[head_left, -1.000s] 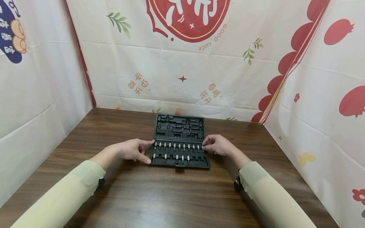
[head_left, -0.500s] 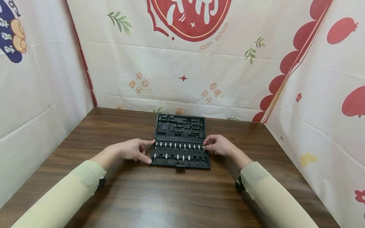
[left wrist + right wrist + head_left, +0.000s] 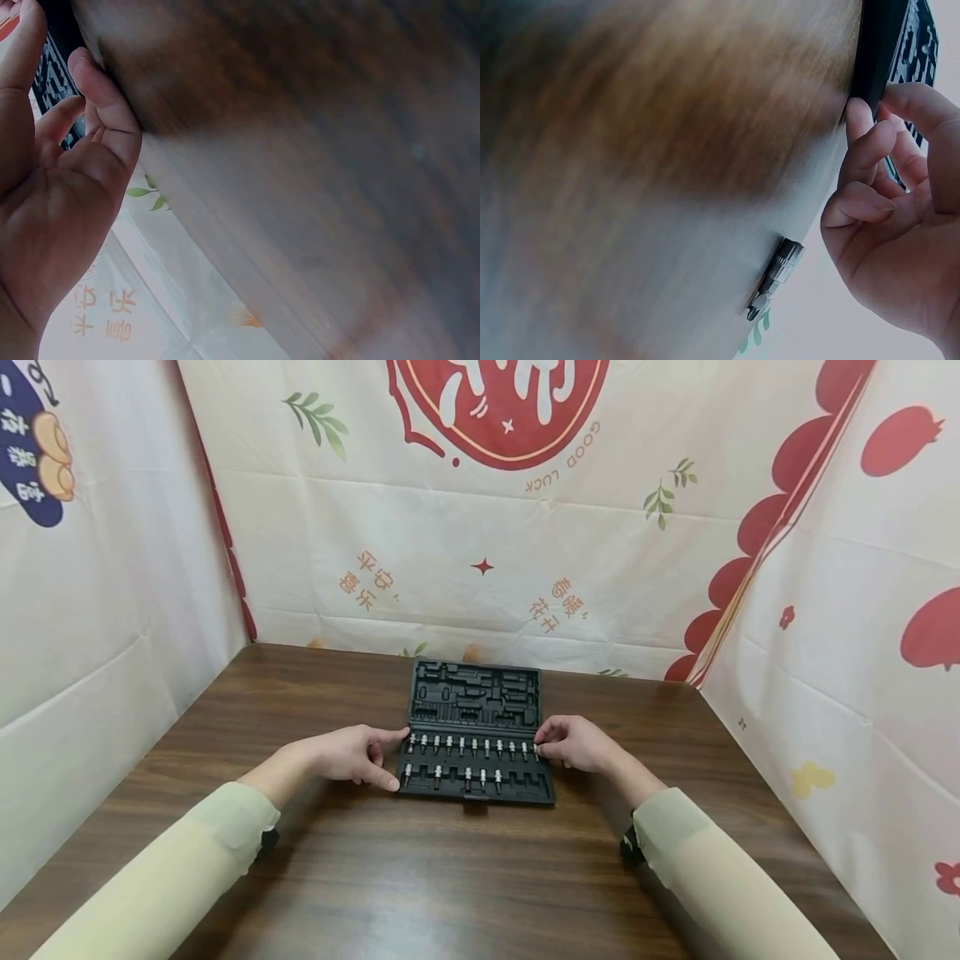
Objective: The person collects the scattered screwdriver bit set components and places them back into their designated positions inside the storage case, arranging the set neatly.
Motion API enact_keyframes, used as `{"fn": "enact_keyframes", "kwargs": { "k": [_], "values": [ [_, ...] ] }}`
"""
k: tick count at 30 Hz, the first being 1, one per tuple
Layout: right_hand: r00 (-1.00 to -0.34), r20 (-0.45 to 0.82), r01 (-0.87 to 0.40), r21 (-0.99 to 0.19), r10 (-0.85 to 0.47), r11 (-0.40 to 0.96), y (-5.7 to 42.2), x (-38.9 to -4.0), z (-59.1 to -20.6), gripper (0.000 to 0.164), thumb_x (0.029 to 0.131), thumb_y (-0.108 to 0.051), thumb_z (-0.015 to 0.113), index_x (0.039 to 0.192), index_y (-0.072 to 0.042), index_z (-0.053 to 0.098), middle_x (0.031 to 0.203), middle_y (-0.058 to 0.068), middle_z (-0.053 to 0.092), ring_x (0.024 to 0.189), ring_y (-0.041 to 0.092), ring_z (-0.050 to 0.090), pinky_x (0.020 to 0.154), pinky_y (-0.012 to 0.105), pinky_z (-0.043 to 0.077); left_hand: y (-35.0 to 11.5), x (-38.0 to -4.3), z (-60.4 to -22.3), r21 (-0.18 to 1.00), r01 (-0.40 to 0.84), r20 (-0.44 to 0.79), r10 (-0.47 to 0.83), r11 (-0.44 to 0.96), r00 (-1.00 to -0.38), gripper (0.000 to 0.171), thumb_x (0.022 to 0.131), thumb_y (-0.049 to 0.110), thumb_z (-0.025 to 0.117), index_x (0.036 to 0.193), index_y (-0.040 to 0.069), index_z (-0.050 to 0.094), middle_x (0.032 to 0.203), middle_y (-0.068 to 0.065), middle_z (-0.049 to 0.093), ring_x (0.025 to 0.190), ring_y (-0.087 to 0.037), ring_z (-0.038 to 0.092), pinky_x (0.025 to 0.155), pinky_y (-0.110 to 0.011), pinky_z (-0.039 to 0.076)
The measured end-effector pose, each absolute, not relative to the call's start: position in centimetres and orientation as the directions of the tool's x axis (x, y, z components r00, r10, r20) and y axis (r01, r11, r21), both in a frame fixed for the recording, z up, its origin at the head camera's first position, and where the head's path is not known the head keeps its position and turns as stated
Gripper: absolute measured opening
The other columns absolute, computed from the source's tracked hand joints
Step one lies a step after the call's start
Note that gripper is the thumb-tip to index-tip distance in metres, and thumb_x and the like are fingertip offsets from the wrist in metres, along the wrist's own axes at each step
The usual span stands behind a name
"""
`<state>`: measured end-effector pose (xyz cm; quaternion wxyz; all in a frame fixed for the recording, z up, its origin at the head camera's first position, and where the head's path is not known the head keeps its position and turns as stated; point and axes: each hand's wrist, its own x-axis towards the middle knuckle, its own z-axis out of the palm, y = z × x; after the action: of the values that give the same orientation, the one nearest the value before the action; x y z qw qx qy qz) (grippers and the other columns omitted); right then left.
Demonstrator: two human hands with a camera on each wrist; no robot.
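Observation:
A black tool case lies unfolded on the table, its lid of moulded recesses at the back. Silver-and-dark bit sockets stand in two rows in the near half, the upper row fuller than the lower. My left hand rests against the case's left side, index finger at the hinge corner and thumb at the front corner. At the upper row's right end, my right hand pinches a small bit socket between thumb and fingers. That socket is mostly hidden by the fingertips.
In the right wrist view a loose bit socket lies on the wooden table beside my right hand. Printed cloth hangs behind the table and along both sides.

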<state>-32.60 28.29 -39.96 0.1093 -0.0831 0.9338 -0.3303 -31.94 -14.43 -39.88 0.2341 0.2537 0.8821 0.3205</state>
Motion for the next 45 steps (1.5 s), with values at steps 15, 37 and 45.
{"fn": "enact_keyframes", "kwargs": {
  "k": [15, 37, 45],
  "values": [
    [-0.943, -0.098, -0.185, -0.637, -0.317, 0.748, 30.1, -32.2, -39.7, 0.018, 0.107, -0.027, 0.074, 0.12, -0.015, 0.078, 0.098, 0.006, 0.071, 0.079, 0.02, 0.063, 0.071, 0.035, 0.056, -14.5, -31.8, -40.0, 0.69, 0.296, -0.25, 0.601, 0.66, -0.759, 0.1, 0.094, 0.036, 0.09, 0.175, 0.017, 0.032, 0.086, -0.005, 0.062, 0.07, -0.016, 0.055, 0.068, -0.033, 0.051],
    [-0.974, -0.066, -0.102, -0.729, -0.218, 0.676, 37.6, -30.2, -38.2, 0.035, 0.108, -0.033, 0.073, 0.133, -0.008, 0.075, 0.12, 0.018, 0.072, 0.095, 0.027, 0.065, 0.082, 0.041, 0.062, -14.4, -31.8, -39.9, 0.684, 0.295, -0.249, 0.594, 0.667, -0.765, 0.1, 0.093, 0.036, 0.091, 0.174, 0.018, 0.035, 0.086, -0.005, 0.061, 0.071, -0.016, 0.056, 0.069, -0.033, 0.052],
    [-0.969, -0.094, -0.099, -0.701, -0.23, 0.707, 39.4, -29.6, -38.8, 0.026, 0.106, -0.024, 0.076, 0.125, -0.007, 0.078, 0.107, 0.013, 0.073, 0.089, 0.026, 0.065, 0.075, 0.036, 0.058, -14.5, -31.8, -39.9, 0.678, 0.301, -0.251, 0.596, 0.671, -0.763, 0.1, 0.094, 0.037, 0.09, 0.174, 0.018, 0.033, 0.086, -0.005, 0.061, 0.071, -0.017, 0.055, 0.068, -0.033, 0.051]
  ]
}}
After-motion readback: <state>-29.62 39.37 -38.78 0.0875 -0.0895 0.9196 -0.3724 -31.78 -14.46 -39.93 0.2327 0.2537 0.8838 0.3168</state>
